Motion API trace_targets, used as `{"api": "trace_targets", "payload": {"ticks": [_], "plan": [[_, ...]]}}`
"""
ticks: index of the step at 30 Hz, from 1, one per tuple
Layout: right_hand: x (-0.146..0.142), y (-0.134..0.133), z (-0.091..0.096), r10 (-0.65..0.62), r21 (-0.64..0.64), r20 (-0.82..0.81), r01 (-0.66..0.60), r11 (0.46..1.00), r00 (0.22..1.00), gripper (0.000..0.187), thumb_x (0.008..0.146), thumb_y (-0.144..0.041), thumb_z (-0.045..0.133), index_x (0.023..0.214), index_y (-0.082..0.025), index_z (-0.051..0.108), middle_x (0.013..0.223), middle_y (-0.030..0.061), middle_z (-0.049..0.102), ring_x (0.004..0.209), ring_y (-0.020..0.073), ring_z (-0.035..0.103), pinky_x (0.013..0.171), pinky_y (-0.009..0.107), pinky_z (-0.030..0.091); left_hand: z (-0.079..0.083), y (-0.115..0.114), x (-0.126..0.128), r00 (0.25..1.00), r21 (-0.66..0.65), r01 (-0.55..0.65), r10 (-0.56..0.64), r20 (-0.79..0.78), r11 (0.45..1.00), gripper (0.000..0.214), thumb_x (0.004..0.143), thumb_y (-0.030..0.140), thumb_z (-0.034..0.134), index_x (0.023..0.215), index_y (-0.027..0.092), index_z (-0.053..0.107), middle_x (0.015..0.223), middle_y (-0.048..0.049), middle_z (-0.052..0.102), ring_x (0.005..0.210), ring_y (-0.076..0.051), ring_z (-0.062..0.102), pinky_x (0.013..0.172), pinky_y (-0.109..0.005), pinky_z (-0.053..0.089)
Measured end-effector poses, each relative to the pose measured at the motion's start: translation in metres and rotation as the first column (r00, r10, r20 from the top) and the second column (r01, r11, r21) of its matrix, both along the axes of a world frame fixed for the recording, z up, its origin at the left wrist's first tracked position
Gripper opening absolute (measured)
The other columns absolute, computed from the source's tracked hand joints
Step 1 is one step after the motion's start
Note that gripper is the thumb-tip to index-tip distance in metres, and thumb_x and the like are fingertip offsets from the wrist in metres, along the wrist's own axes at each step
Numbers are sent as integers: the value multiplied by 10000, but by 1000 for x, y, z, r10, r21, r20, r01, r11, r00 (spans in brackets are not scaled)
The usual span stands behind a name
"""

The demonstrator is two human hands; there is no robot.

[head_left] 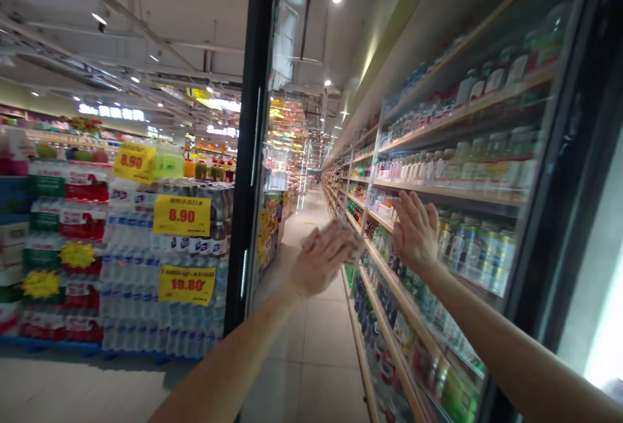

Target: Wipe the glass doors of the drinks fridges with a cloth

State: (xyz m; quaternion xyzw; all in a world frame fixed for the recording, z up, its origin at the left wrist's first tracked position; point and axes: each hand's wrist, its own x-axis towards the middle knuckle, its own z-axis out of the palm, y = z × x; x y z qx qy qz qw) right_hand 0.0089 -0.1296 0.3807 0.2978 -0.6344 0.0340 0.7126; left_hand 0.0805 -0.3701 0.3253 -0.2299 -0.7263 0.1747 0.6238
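My left hand (324, 257) is stretched forward in front of a glass door pane, palm down and slightly blurred. Under and beside its fingers shows a crumpled, pale cloth (357, 244), partly hidden by the hand. My right hand (413, 235) is raised to the right with fingers stretched out, holding nothing. It appears to be at the glass, though I cannot tell whether it touches. The pane sits between a black door frame (256, 131) on the left and a dark frame on the right. Shelves of bottles (467, 157) show in the glass behind my hands.
Stacked packs of bottled drinks (136, 280) stand on a blue pallet (48, 344) at left, with yellow price signs (182, 215). A tiled aisle (326, 338) runs into the distance. A bright light patch (606, 326) lies at far right.
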Motion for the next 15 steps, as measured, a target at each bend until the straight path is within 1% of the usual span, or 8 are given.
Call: {"api": "trace_targets", "payload": {"ticks": [3, 5, 7, 8, 10, 12, 13, 15], "plan": [[-1, 1, 0, -11, 4, 7, 11, 1000, 1000, 529, 861, -228, 398, 1385, -221, 330, 1370, 102, 472, 1330, 209, 346, 1088, 432, 205, 9, -2, -1, 999, -168, 29, -24, 33, 985, 449, 866, 315, 441, 1312, 261, 436, 1464, 6, 327, 1400, -207, 125, 1145, -423, 57], [-1, 1, 0, -9, 4, 10, 9, 1000, 1000, 539, 858, -224, 406, 1390, -226, 321, 1375, 98, 467, 1333, 205, 340, 1092, 431, 199, 21, -5, -2, 999, 113, -20, 23, -30, 993, 466, 875, 308, 427, 1334, 229, 407, 1464, -37, 325, 1404, -216, 92, 1139, -446, 75], [-1, 1, 0, 7, 5, 16, -7, 1000, 1000, 548, 853, -218, 414, 1393, -232, 318, 1387, 94, 454, 1338, 200, 330, 1096, 429, 190, 29, -4, -3, 993, 367, -50, 84, -79, 929, 473, 877, 297, 419, 1335, 180, 403, 1464, -89, 317, 1406, -241, 56, 1128, -480, 96], [0, 1, 0, 16, 1, 19, -16, 1000, 1000, 551, 851, -213, 416, 1393, -235, 319, 1392, 90, 448, 1340, 198, 327, 1098, 430, 186, 30, -1, -3, 993, 352, -52, 85, -78, 934, 473, 876, 291, 419, 1331, 163, 407, 1466, -103, 308, 1405, -255, 51, 1124, -494, 99], [0, 1, 0, 30, -1, 23, -30, 1000, 999, 549, 849, -206, 415, 1390, -234, 326, 1396, 89, 444, 1340, 198, 327, 1098, 435, 186, 25, 6, -2, 999, 36, -10, 11, -34, 999, 444, 875, 293, 422, 1310, 205, 435, 1477, -52, 297, 1405, -239, 78, 1136, -465, 96], [0, 1, 0, 27, 4, 26, -27, 1000, 999, 537, 850, -206, 412, 1381, -230, 341, 1388, 90, 453, 1334, 204, 338, 1093, 439, 199, 21, 11, -1, 998, -311, 66, -59, 31, 948, 399, 878, 298, 420, 1273, 269, 471, 1474, 21, 305, 1400, -196, 124, 1148, -413, 95], [1, 1, 0, 19, 2, 25, -19, 1000, 1000, 528, 851, -208, 411, 1375, -229, 349, 1380, 90, 462, 1330, 205, 346, 1091, 440, 204, 21, 12, -1, 997, -354, 80, -72, 35, 932, 388, 881, 295, 418, 1264, 282, 477, 1467, 37, 317, 1396, -181, 144, 1150, -398, 97], [1, 1, 0, 10, 1, 11, -10, 1000, 1000, 509, 857, -216, 405, 1364, -222, 362, 1364, 95, 480, 1323, 204, 356, 1087, 435, 214, 28, 11, -1, 999, -148, 40, -44, -22, 988, 397, 885, 291, 413, 1278, 264, 465, 1453, 15, 348, 1395, -185, 153, 1147, -410, 98]]}}
